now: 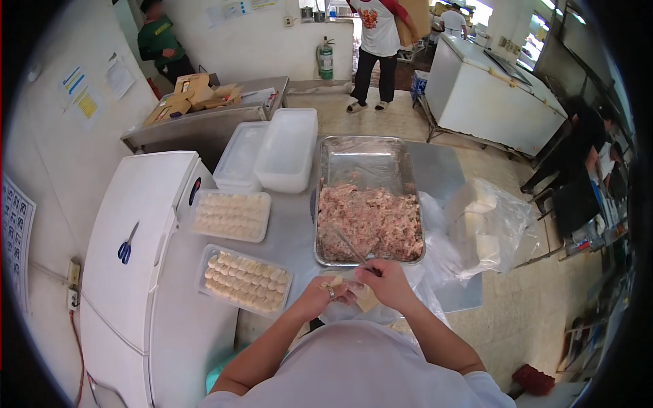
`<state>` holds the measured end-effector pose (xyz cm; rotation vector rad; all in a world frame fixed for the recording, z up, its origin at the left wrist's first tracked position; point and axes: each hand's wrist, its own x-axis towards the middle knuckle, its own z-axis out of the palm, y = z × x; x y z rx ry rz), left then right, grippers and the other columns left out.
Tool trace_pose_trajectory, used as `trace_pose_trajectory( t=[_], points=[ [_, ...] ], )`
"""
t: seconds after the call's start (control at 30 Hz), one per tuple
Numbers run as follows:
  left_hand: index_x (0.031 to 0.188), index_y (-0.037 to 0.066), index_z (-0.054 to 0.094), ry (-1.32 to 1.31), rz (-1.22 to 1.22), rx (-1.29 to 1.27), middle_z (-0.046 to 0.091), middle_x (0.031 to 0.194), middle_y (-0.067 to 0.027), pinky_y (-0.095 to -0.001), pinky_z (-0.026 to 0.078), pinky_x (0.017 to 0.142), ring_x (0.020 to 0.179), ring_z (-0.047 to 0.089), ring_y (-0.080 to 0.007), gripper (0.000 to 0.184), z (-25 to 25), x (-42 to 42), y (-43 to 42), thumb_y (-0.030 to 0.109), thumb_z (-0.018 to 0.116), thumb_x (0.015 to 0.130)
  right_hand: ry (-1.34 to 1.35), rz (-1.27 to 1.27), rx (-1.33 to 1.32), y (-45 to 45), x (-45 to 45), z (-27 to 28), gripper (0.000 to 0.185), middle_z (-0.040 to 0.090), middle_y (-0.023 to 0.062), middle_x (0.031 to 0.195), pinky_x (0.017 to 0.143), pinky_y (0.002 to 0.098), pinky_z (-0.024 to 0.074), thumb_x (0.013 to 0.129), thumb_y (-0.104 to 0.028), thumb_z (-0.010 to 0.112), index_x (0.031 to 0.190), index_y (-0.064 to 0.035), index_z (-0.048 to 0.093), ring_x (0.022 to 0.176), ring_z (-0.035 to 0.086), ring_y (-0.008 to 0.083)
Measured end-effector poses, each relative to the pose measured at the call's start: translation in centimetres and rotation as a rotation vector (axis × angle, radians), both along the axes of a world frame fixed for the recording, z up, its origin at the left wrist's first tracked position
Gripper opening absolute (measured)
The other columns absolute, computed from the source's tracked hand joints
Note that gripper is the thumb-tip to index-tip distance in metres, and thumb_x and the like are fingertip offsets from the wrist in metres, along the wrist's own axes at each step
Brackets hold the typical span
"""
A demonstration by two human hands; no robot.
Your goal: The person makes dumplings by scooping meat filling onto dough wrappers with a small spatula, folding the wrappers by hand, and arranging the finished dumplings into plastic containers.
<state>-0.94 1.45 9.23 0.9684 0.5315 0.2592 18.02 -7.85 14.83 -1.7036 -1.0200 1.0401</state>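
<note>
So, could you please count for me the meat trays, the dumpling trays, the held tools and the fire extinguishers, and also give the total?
Meat tray: 1
Dumpling trays: 2
Held tool: 1
Fire extinguisher: 1
Total: 5

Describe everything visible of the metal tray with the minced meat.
The metal tray is a shiny, rimmed rectangle, lying on the grey table. Its far part shows bare, smeared metal; pinkish minced meat covers the near part. A thin utensil in the right hand appears across its near edge; contact is unclear.
</note>
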Motion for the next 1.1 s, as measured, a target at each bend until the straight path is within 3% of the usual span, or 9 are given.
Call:
trace_pose_trajectory(
  t=[0.1, 0.3, 0.5, 0.6, 0.7, 0.8, 0.9, 1.03, 1.1],
  points=[
    [0.107, -0.005, 0.067, -0.062, 0.17, -0.115, 0.07, 0.111, -0.0163, -0.0419, 0.056, 0.081, 0.091, 0.069, -0.0271, 0.034, -1.2, -0.9, 0.0, 0.028, 0.061, 0.103, 0.007, -0.027, -0.056, -0.4, 0.1, 0.5, 0.023, 0.063, -0.0022, 0.073, 0.059, 0.0263, 0.041, 0.094, -0.02, 0.072, 0.085, 0.0015, 0.071, 0.068, 0.051, 0.006],
    [0.087, 0.005, 0.064, 0.036, 0.502, -0.424, 0.068, 0.093, -0.0131, -0.0398, 0.054, 0.077, 0.083, 0.066, -0.029, 0.044, -3.0, -2.4, 0.8, 0.043, 0.052, 0.105, 0.082, -0.004, -0.098, -1.4, -1.2, -3.0, 0.027, 0.061, -0.0023, 0.072, 0.059, 0.0273, 0.04, 0.096, -0.023, 0.07, 0.084, 0.001, 0.07, 0.067, 0.05, 0.0066],
    [0.068, 0.017, 0.045, -0.145, 0.65, -0.472, 0.047, 0.062, 0.0014, -0.0297, 0.037, 0.052, 0.052, 0.041, -0.0136, 0.048, -4.9, -6.5, 2.4, 0.046, 0.049, 0.106, 0.093, 0.055, -0.155, -1.2, -3.1, -3.1, 0.029, 0.063, -0.0003, 0.07, 0.058, 0.0281, 0.0413, 0.096, -0.025, 0.068, 0.086, 0.0019, 0.071, 0.066, 0.052, 0.0081],
    [0.071, 0.02, 0.049, -0.079, 0.791, -0.411, 0.039, 0.058, 0.0052, -0.0264, 0.028, 0.047, 0.048, 0.034, -0.0096, 0.043, -4.1, -9.0, 3.9, 0.043, 0.049, 0.107, 0.103, 0.064, -0.188, -0.7, -4.2, -2.9, 0.027, 0.063, -0.0004, 0.071, 0.058, 0.0273, 0.0408, 0.096, -0.024, 0.068, 0.087, 0.0016, 0.071, 0.065, 0.052, 0.0074],
    [0.083, 0.019, 0.057, 0.116, 0.922, -0.29, 0.047, 0.065, 0.0046, -0.0246, 0.03, 0.046, 0.051, 0.04, -0.0087, 0.03, -4.4, -13.1, 7.2, 0.035, 0.051, 0.107, 0.11, 0.081, -0.202, -0.4, -4.6, -4.7, 0.026, 0.064, -0.0002, 0.072, 0.057, 0.0264, 0.0405, 0.096, -0.023, 0.068, 0.089, 0.0017, 0.072, 0.065, 0.052, 0.0066],
    [0.107, 0.007, 0.061, 0.288, 0.987, 0.082, 0.054, 0.068, 0.0027, -0.0273, 0.043, 0.052, 0.058, 0.052, -0.0097, 0.016, -2.4, -16.9, 10.5, 0.022, 0.057, 0.104, 0.106, 0.092, -0.209, 0.0, -5.4, -4.8, 0.025, 0.065, 0.0002, 0.072, 0.056, 0.0257, 0.0405, 0.096, -0.022, 0.068, 0.09, 0.0021, 0.072, 0.064, 0.053, 0.0062],
    [0.106, 0.0, 0.063, 0.225, 1.12, 0.016, 0.063, 0.078, -0.0017, -0.0296, 0.05, 0.06, 0.067, 0.061, -0.0126, 0.017, -3.6, -20.8, 14.2, 0.015, 0.058, 0.102, 0.104, 0.098, -0.199, 0.6, -6.6, -4.6, 0.025, 0.065, 0.0004, 0.072, 0.057, 0.0252, 0.0408, 0.096, -0.021, 0.068, 0.091, 0.0024, 0.072, 0.065, 0.053, 0.0061],
    [0.119, -0.005, 0.063, 0.695, 0.877, 0.547, 0.072, 0.099, -0.0134, -0.0344, 0.057, 0.079, 0.087, 0.072, -0.0229, 0.027, -4.7, -25.3, 17.6, 0.011, 0.062, 0.097, 0.117, 0.108, -0.205, 1.5, -7.9, -4.2, 0.024, 0.065, 0.0004, 0.073, 0.058, 0.0247, 0.0411, 0.096, -0.02, 0.068, 0.091, 0.0029, 0.072, 0.065, 0.054, 0.006],
    [0.112, -0.001, 0.066, 0.914, 0.851, 0.933, 0.073, 0.099, -0.0168, -0.0369, 0.057, 0.08, 0.089, 0.072, -0.0281, 0.025, -4.9, -25.2, 17.9, 0.015, 0.067, 0.093, 0.123, 0.105, -0.208, 1.7, -8.4, -4.1, 0.024, 0.065, 0.0003, 0.073, 0.058, 0.0246, 0.0411, 0.096, -0.02, 0.068, 0.091, 0.0029, 0.072, 0.065, 0.054, 0.006]
  ],
)
